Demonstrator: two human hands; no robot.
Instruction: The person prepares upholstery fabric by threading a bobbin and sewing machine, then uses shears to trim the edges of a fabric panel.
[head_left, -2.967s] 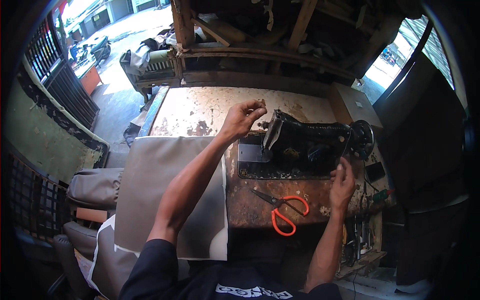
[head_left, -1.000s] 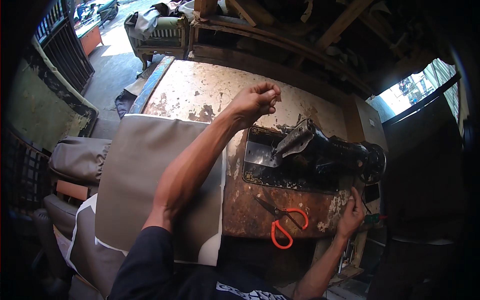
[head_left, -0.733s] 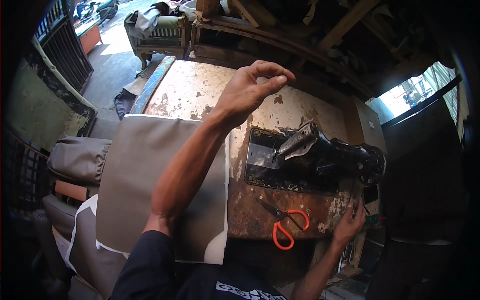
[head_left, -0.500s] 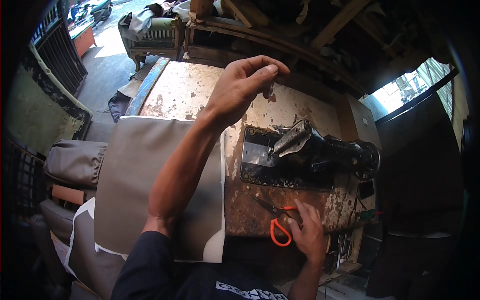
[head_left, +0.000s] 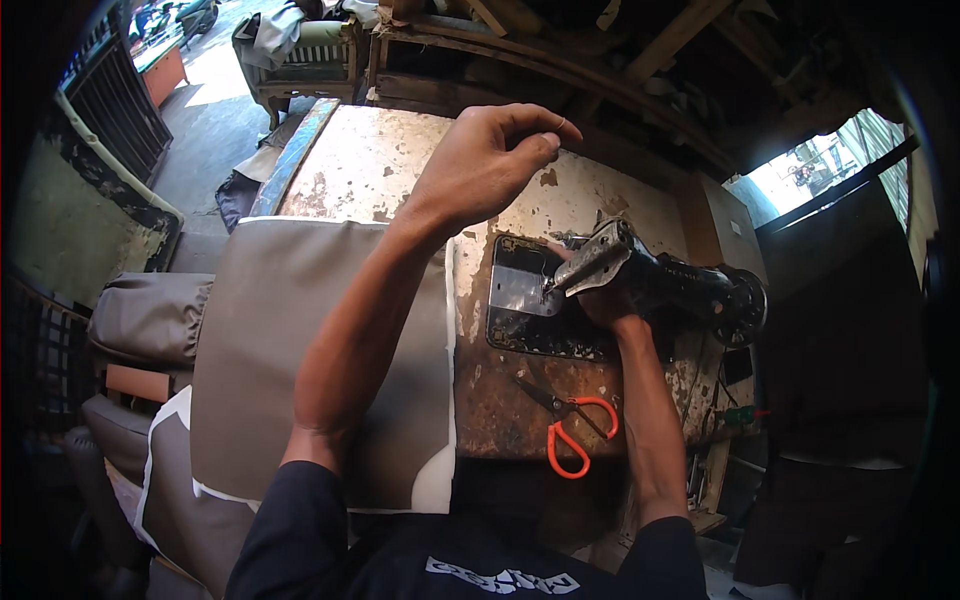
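Note:
My left hand [head_left: 490,165] is raised above the far part of the worktable, thumb and index finger brought together. Anything pinched there is too fine to make out. My right hand [head_left: 606,302] reaches in under the arm of a black sewing machine [head_left: 690,285], beside its needle area; the machine hides most of the fingers. Scissors with orange handles [head_left: 563,408] lie on the brown near part of the table, left of my right forearm. A sheet of grey-brown leather-like material [head_left: 290,340] with white edges spreads beneath my left forearm and overhangs the table's near side.
The worn worktable [head_left: 350,160] has peeling paint. At left sit a grey-brown gathered cushion [head_left: 150,320] and another white-edged piece [head_left: 190,510]. A wooden armchair frame [head_left: 310,75] stands beyond the table, timber shelving [head_left: 540,60] behind it. A dark panel [head_left: 840,340] stands at right.
My right hand has left the scissors and moved forward to the sewing machine. The scissors now lie untouched. My left hand stays raised in nearly the same place.

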